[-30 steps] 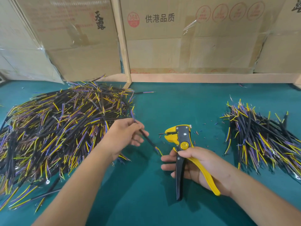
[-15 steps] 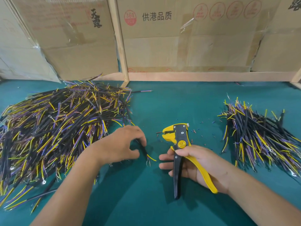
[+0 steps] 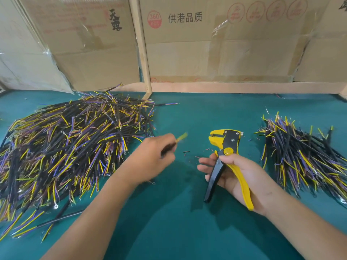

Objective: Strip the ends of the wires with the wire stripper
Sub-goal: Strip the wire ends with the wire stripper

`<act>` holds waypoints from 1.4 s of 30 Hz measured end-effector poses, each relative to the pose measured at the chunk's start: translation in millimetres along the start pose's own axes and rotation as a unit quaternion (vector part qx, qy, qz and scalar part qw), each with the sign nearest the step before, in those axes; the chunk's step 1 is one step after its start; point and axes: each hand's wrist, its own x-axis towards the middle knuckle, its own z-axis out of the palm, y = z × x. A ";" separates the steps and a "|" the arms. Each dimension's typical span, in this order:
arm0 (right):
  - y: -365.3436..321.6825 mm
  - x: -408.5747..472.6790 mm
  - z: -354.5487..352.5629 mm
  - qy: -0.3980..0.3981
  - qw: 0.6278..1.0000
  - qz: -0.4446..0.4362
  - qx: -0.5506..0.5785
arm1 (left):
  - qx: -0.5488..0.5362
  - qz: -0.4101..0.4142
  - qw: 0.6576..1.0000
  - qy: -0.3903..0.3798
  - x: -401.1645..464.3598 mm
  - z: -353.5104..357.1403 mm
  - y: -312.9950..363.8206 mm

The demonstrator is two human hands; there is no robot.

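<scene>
One wire was in the left hand, pinched between curled fingers with its yellow tip sticking up and out toward the wire stripper; the wire was blurred, so its end could not be read as bare or covered. The right hand gripped the stripper by its handles, thumb over the yellow one and fingers round the black one, head tilted up and away from the person. The handles stood spread, and the head looked open with nothing in it. Wire tip and stripper head were near each other but apart, so this wire probably had not yet been fed in.

Judging by the heaps, most of the job was left. The big pile to the left was far larger than the small pile to the right (likely the finished ones, though the ends were too small to confirm). Little scraps of stripped sleeve lay on the green mat between the hands, which fits some stripping already done.

For room, the strip of mat between the two piles was open, and both hands worked inside it. The big pile lay just beside the left wrist, the small pile close to the right forearm. Behind stood cardboard boxes and a wooden post, well back from the hands.
</scene>
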 end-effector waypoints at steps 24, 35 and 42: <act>3.1 -11.1 16.1 0.052 0.998 0.014 -0.017 | -0.566 -0.296 0.770 0.004 4.8 16.5 17.9; -5.8 -18.8 17.6 -0.034 0.999 -0.022 0.013 | -0.550 -0.154 0.819 -0.052 0.8 3.4 27.0; -4.9 -17.9 17.5 -0.047 0.999 -0.017 -0.014 | -0.544 -0.129 0.826 -0.078 1.5 0.7 25.1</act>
